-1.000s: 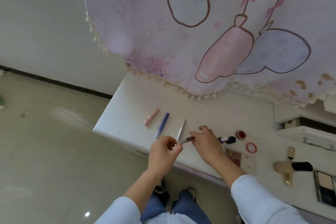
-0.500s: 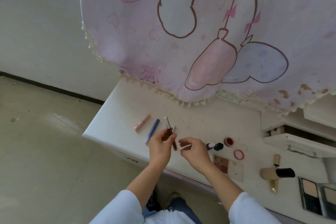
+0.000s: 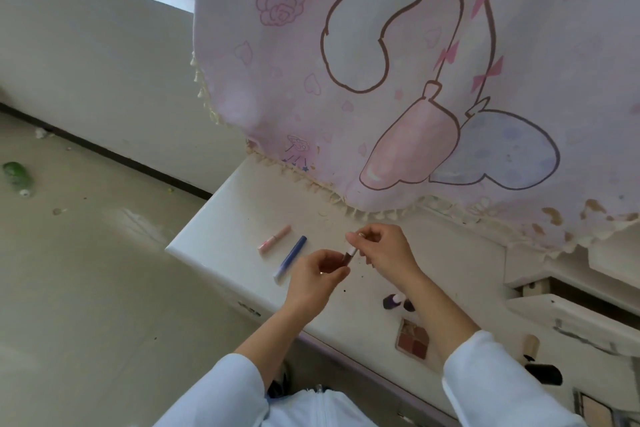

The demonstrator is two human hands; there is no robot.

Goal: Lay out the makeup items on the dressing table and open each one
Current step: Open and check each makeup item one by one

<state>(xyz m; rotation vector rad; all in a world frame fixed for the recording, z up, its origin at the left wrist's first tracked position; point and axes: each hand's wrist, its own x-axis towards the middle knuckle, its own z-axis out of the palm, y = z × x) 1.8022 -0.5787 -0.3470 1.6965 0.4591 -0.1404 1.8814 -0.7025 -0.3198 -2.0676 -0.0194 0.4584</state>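
A slim lip gloss tube (image 3: 349, 255), dark red with a silver cap, is held above the white dressing table (image 3: 221, 232). My left hand (image 3: 313, 276) grips its dark lower end. My right hand (image 3: 384, 250) pinches its silver cap end. On the table to the left lie a pink tube (image 3: 274, 239) and a blue pen-shaped tube (image 3: 290, 259). To the right are a dark purple nail polish bottle (image 3: 393, 302), a small eyeshadow palette (image 3: 412, 339), a beige bottle (image 3: 530, 345) and its black cap (image 3: 543, 374).
A pink cartoon-print cloth (image 3: 398, 80) with a tasselled edge hangs over the back of the table. An open drawer unit (image 3: 571, 308) stands at the right. Another palette (image 3: 594, 409) shows at the bottom right. A green bottle (image 3: 16, 177) lies on the floor at left.
Both hands lifted the lip gloss tube off the table and brought it up between them; my right hand has moved onto its silver cap. The camera has tilted upward and left.
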